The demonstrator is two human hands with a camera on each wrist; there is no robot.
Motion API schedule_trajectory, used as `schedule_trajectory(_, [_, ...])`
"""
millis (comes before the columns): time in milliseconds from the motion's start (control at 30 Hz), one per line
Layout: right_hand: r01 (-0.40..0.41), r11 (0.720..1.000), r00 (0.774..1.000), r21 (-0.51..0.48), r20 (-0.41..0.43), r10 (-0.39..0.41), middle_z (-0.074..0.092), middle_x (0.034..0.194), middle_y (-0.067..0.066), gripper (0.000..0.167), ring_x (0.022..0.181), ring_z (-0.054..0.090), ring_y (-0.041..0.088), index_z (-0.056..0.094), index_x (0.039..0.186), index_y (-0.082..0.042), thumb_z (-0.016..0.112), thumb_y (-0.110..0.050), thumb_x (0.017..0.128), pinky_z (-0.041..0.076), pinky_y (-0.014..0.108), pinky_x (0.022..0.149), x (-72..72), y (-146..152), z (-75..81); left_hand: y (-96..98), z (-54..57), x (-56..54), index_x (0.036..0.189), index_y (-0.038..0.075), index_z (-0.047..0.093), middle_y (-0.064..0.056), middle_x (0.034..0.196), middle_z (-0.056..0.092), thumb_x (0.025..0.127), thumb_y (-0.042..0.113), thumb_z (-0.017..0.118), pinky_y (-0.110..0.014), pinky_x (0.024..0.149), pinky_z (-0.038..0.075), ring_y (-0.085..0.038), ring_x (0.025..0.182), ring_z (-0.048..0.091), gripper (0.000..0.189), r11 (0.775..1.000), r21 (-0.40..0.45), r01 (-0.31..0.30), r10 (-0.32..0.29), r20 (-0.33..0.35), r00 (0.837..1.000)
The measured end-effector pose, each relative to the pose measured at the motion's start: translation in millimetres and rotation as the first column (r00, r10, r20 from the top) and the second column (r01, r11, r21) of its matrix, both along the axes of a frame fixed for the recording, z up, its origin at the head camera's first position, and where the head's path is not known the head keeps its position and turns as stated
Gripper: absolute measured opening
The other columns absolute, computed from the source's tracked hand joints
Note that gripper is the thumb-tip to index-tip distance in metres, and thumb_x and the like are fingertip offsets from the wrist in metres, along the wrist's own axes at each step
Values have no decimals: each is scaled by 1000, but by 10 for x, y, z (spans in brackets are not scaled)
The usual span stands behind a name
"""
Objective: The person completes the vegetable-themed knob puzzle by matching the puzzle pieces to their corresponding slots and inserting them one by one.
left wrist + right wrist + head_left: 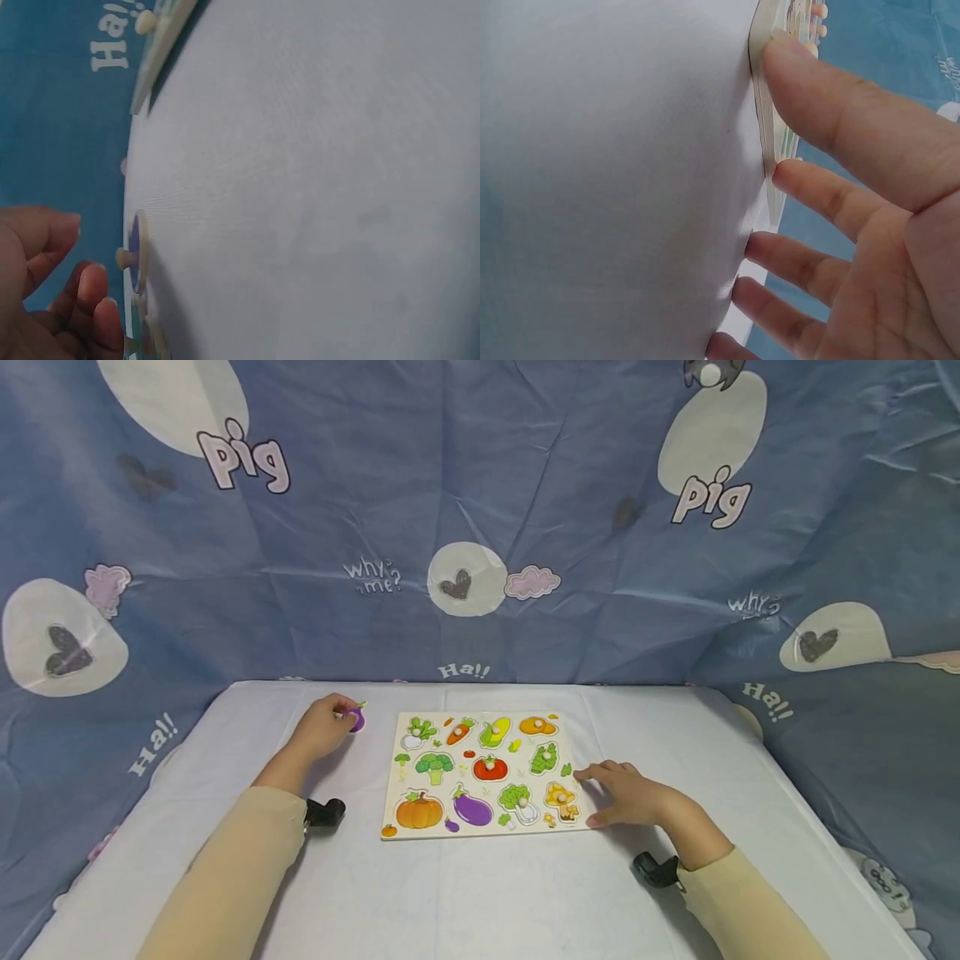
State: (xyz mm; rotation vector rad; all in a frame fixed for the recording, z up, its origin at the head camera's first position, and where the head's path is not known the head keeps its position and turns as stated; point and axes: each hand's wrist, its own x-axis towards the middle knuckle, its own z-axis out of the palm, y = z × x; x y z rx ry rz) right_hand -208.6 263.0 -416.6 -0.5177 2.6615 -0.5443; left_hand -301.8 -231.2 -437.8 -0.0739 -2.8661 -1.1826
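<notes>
A wooden vegetable puzzle board lies flat on the white table. Knobs show on several pictures, such as the tomato and the mushrooms; none shows on the eggplant picture. Left of the board, my left hand is beside a purple eggplant piece. In the left wrist view, a gap separates thumb from fingers, and the piece's knob is just beyond the fingertips. Further pieces near it are partly hidden. My right hand touches the board's right edge, fingers spread.
The white-covered table reaches back to a blue printed cloth hanging behind and at both sides. A black wrist camera sits on the left wrist and another on the right wrist.
</notes>
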Motion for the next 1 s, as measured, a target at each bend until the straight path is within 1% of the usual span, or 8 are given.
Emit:
schedule_trajectory(100, [-3, 1000, 1000, 1, -6, 3, 42, 149, 22, 75, 135, 36, 47, 52, 143, -13, 85, -34, 79, 35, 66, 105, -2, 1, 2, 33, -11, -47, 121, -7, 57, -30, 121, 58, 101, 9, 52, -50, 90, 51, -42, 108, 59, 25, 1000, -11, -29, 29, 7, 1000])
schedule_trajectory(167, [-2, 1000, 1000, 3, -6, 2, 42, 149, 21, 75, 135, 36, 47, 52, 143, -13, 85, -34, 79, 35, 66, 105, -2, 3, -2, 54, -17, -66, 121, -8, 56, -31, 120, 58, 101, 8, 52, -52, 92, 50, -42, 108, 58, 26, 999, -19, -37, 37, 10, 999])
schedule_trajectory(267, [4, 1000, 1000, -2, 3, -4, 42, 149, 21, 75, 135, 35, 46, 53, 143, -13, 85, -34, 79, 34, 66, 105, -4, 4, -15, 68, -35, -89, 119, -9, 57, -29, 116, 59, 100, 7, 53, -53, 93, 48, -40, 105, 58, 25, 998, -54, -40, 40, 6, 999])
schedule_trajectory(433, [-2, 1000, 1000, -12, 15, 3, 42, 150, 20, 76, 136, 34, 46, 52, 144, -13, 85, -34, 79, 33, 66, 106, -9, -2, -57, 51, -65, -98, 116, -9, 59, -26, 108, 61, 97, 5, 55, -52, 90, 47, -38, 98, 58, 24, 992, -113, -52, 53, 7, 999])
schedule_trajectory(567, [0, 1000, 1000, -1, 10, 0, 42, 150, 20, 76, 136, 35, 46, 52, 144, -14, 85, -34, 79, 34, 66, 106, -14, -10, -75, 31, -67, -95, 115, -9, 61, -26, 107, 63, 95, 4, 55, -52, 90, 47, -39, 98, 60, 24, 987, -152, -52, 55, 17, 998])
schedule_trajectory(700, [11, 1000, 1000, 5, 9, -11, 41, 151, 20, 76, 137, 34, 45, 52, 144, -15, 85, -35, 78, 34, 67, 106, -24, -9, -79, 29, -60, -109, 113, -7, 61, -25, 107, 64, 98, 4, 53, -51, 91, 47, -39, 100, 60, 20, 983, -174, -53, 60, 33, 998])
schedule_trajectory(833, [11, 1000, 1000, 11, 8, -12, 40, 151, 20, 77, 137, 34, 46, 51, 145, -15, 85, -35, 79, 33, 67, 106, -32, 3, -73, 45, -44, -126, 112, -5, 62, -22, 104, 65, 100, 5, 53, -50, 89, 47, -37, 98, 60, 17, 978, -206, -33, 45, 57, 997])
schedule_trajectory(1000, [27, 999, 1000, 18, 10, -27, 40, 151, 19, 76, 138, 34, 44, 51, 145, -16, 85, -34, 79, 34, 66, 106, -34, 14, -54, 80, 2, -119, 111, -3, 60, -18, 99, 63, 102, 7, 51, -47, 86, 48, -32, 94, 59, 17, 962, -269, 42, -15, 103, 995])
